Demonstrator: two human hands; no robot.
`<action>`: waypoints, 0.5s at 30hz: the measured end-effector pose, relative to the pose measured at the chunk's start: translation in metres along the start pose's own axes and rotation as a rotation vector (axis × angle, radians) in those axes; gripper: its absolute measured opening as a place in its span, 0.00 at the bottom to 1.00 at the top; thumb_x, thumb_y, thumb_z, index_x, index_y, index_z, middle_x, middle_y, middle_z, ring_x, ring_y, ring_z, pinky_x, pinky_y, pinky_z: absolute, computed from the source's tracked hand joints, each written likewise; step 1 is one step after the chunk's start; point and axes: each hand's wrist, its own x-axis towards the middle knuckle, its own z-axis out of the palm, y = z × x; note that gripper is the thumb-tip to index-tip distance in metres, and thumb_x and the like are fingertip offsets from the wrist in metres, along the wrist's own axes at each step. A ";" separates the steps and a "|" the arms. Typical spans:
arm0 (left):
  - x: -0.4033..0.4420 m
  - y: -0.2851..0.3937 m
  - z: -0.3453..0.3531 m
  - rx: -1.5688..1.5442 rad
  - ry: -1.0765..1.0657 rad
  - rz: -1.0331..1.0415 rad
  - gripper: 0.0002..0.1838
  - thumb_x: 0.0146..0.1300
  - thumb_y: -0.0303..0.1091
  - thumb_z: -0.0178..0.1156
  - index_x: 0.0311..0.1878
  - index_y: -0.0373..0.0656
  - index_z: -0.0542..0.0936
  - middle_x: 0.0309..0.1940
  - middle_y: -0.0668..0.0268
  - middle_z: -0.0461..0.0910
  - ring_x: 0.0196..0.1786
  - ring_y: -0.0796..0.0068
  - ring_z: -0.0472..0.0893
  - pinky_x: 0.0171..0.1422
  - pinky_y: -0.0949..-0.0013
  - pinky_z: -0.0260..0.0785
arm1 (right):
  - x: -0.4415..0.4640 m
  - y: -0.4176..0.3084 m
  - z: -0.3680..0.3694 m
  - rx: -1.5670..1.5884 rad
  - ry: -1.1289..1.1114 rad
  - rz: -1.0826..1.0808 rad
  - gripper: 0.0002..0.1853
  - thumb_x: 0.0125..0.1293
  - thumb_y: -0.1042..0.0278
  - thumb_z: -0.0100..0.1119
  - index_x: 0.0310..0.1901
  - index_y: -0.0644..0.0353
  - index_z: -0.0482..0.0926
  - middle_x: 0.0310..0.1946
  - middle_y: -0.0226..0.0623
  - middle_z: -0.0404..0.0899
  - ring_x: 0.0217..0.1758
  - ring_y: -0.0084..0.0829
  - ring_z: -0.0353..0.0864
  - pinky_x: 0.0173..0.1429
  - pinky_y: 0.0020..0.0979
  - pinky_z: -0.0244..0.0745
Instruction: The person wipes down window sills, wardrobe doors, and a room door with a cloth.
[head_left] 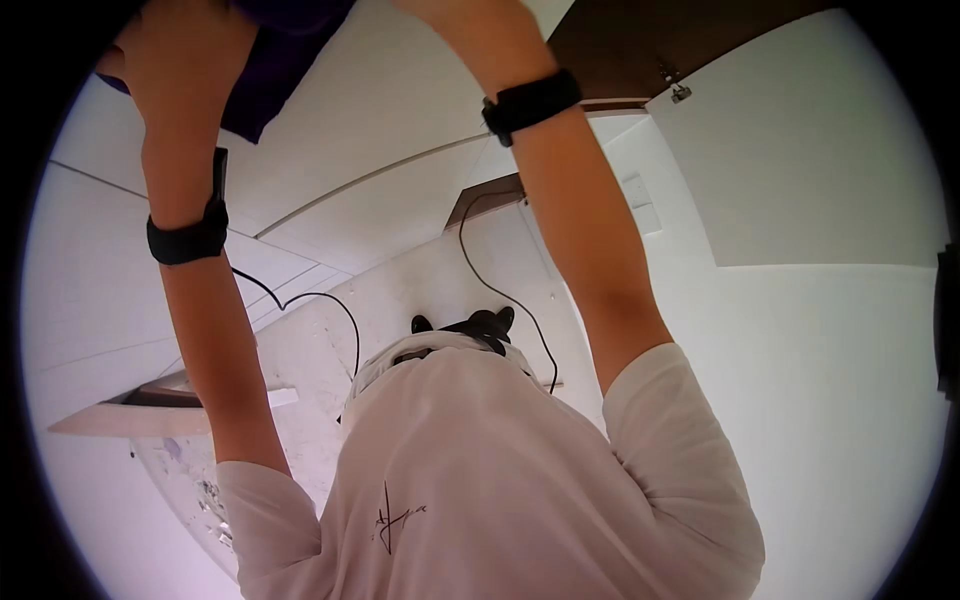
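Observation:
At the upper left, my left hand (188, 55) is raised and curled on a dark purple cloth (280, 75). The cloth hangs past both sides of the hand, and most of the fingers are hidden or cut off by the frame. My right hand (475, 25) reaches up at the top edge. Only its back and wrist show; the fingers lie out of view. A black band circles each wrist. Below the cloth are white panels (345, 125) with dark seams.
An open white cabinet door (800, 150) with a metal hinge (678, 88) hangs at the right, beside a dark brown interior (640, 40). Thin black cables (465, 235) run down on both sides of my body. Debris (212, 495) lies on the floor at lower left.

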 end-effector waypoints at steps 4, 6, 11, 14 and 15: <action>-0.070 0.057 -0.005 -0.142 -0.125 0.118 0.30 0.69 0.58 0.54 0.67 0.52 0.76 0.69 0.52 0.69 0.71 0.27 0.60 0.66 0.22 0.49 | -0.114 0.014 0.023 0.200 -0.278 0.126 0.30 0.59 0.52 0.65 0.65 0.48 0.76 0.82 0.56 0.39 0.83 0.69 0.31 0.76 0.77 0.37; -0.074 0.079 0.002 -0.215 -0.115 0.131 0.31 0.68 0.60 0.54 0.67 0.52 0.77 0.69 0.52 0.68 0.73 0.28 0.57 0.67 0.22 0.48 | -0.121 0.040 0.012 0.274 -0.349 0.088 0.26 0.57 0.57 0.67 0.59 0.53 0.80 0.81 0.59 0.39 0.82 0.73 0.30 0.74 0.78 0.39; -0.038 0.118 -0.008 -0.216 -0.249 0.014 0.30 0.68 0.58 0.55 0.67 0.51 0.78 0.74 0.50 0.64 0.78 0.25 0.50 0.70 0.19 0.44 | -0.081 0.080 0.002 0.258 -0.074 0.380 0.29 0.64 0.58 0.64 0.64 0.61 0.74 0.81 0.57 0.43 0.82 0.69 0.38 0.77 0.69 0.48; -0.026 0.142 -0.017 -0.327 -0.207 -0.031 0.31 0.68 0.55 0.56 0.69 0.48 0.75 0.75 0.53 0.65 0.79 0.28 0.51 0.71 0.21 0.45 | -0.078 0.087 0.004 1.058 0.010 0.832 0.32 0.76 0.57 0.52 0.76 0.59 0.56 0.71 0.58 0.64 0.72 0.54 0.69 0.75 0.38 0.64; -0.030 0.148 -0.015 -0.343 -0.175 -0.023 0.31 0.68 0.55 0.56 0.69 0.48 0.75 0.75 0.53 0.65 0.79 0.28 0.51 0.71 0.21 0.45 | -0.091 0.075 0.007 1.033 0.066 0.861 0.33 0.76 0.56 0.53 0.77 0.58 0.56 0.66 0.57 0.69 0.69 0.52 0.71 0.73 0.40 0.65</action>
